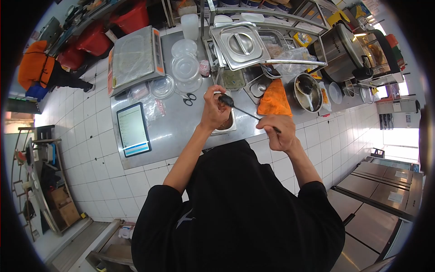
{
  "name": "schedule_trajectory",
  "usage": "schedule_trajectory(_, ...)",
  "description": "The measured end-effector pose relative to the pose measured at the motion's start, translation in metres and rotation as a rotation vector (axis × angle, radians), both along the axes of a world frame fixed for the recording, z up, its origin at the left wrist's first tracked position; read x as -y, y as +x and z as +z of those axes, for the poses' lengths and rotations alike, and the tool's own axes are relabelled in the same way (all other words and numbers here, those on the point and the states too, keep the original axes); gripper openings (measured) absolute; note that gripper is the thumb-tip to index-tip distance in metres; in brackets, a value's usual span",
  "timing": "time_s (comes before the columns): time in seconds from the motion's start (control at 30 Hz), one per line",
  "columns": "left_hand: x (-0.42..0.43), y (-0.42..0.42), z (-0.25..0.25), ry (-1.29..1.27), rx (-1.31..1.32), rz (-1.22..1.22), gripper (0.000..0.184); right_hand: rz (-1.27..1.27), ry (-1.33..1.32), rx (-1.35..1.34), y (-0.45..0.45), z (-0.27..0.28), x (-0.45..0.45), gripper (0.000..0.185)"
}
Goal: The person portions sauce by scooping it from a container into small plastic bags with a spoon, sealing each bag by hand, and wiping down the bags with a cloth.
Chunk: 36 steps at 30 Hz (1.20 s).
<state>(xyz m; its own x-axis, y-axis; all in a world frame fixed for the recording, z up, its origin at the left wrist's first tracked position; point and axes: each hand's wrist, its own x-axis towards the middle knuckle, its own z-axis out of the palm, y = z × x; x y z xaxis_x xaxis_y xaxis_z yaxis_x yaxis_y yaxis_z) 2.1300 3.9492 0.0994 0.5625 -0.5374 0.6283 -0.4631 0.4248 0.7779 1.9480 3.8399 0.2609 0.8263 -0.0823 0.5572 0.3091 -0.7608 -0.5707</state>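
Note:
My right hand is closed around the handle of a long black spoon. The spoon's dark head points left and reaches my left hand. That hand has its fingers curled beside the spoon head, around something small that I cannot make out. Both are above a steel food pan at the counter's near edge, with brownish contents partly hidden by my left hand. An orange cloth lies between the pan and a round steel pot holding a spoon.
On the steel counter are a tablet, scissors, clear plastic tubs and a weighing scale. A lidded steel pan stands at the back, near a large cooker. A person in orange is at far left.

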Motion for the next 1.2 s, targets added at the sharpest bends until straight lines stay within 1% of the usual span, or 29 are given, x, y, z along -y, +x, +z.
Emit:
schedule_trajectory(0.13, -0.008, 0.001, -0.020, 0.027, -0.107, -0.045, 0.079, -0.105, 0.175, 0.042, -0.004, -0.024, 0.001, 0.016)
schedule_trajectory(0.23, -0.013, 0.003, -0.031, 0.082, -0.049, 0.029, 0.079, -0.217, 0.358, 0.010, -0.011, -0.056, 0.001, 0.021)
schedule_trajectory(0.27, -0.015, 0.002, -0.035, 0.086, -0.070, 0.051, 0.077, -0.258, 0.424, -0.006, -0.012, -0.068, 0.001, 0.023)
schedule_trajectory(0.37, -0.022, 0.001, -0.039, 0.095, -0.105, 0.103, 0.074, -0.370, 0.334, -0.101, -0.004, -0.103, -0.002, 0.023)
schedule_trajectory(0.4, -0.024, 0.002, -0.038, 0.097, -0.099, 0.111, 0.073, -0.350, 0.315, -0.108, 0.004, -0.119, -0.003, 0.023)
schedule_trajectory(0.43, -0.026, 0.001, -0.037, 0.100, -0.094, 0.117, 0.072, -0.295, 0.375, -0.271, 0.006, -0.131, -0.003, 0.022)
schedule_trajectory(0.5, -0.026, -0.001, -0.033, 0.090, -0.086, 0.105, 0.073, -0.177, 0.485, -0.586, 0.019, -0.130, -0.007, 0.026)
schedule_trajectory(0.53, -0.026, -0.002, -0.031, 0.083, -0.081, 0.101, 0.073, -0.156, 0.395, -0.723, 0.019, -0.123, -0.004, 0.037)
schedule_trajectory(0.63, -0.026, -0.002, -0.025, 0.103, 0.015, 0.118, 0.075, -0.481, 0.074, -0.640, 0.022, -0.100, 0.001, 0.046)
schedule_trajectory(0.67, -0.024, -0.002, -0.026, 0.097, 0.026, 0.114, 0.075, -0.518, 0.038, -0.441, 0.026, -0.093, 0.003, 0.041)
schedule_trajectory(0.77, -0.017, -0.002, -0.033, 0.091, 0.069, 0.093, 0.076, -0.396, 0.064, -0.449, 0.042, -0.070, 0.008, 0.027)
schedule_trajectory(0.8, -0.015, -0.003, -0.032, 0.089, 0.091, 0.088, 0.076, -0.322, 0.204, -0.353, 0.052, -0.070, 0.006, 0.018)
schedule_trajectory(0.9, -0.012, -0.005, -0.029, 0.085, 0.157, 0.060, 0.079, -0.260, 0.231, -0.626, 0.080, -0.057, 0.011, 0.022)
schedule_trajectory(0.93, -0.011, -0.005, -0.027, 0.084, 0.179, 0.051, 0.081, -0.253, 0.143, -0.606, 0.087, -0.066, 0.016, 0.026)
schedule_trajectory(1.03, -0.008, -0.006, -0.040, 0.088, 0.079, -0.040, 0.086, -0.149, 0.072, -0.685, 0.099, -0.075, 0.025, 0.025)
schedule_trajectory(1.13, -0.010, -0.004, -0.044, 0.079, 0.042, -0.123, 0.093, -0.156, -0.029, -0.793, 0.100, -0.070, 0.021, 0.024)
schedule_trajectory(1.2, -0.009, -0.003, -0.036, 0.062, 0.098, -0.088, 0.096, -0.181, -0.013, -0.786, 0.102, -0.068, 0.018, 0.023)
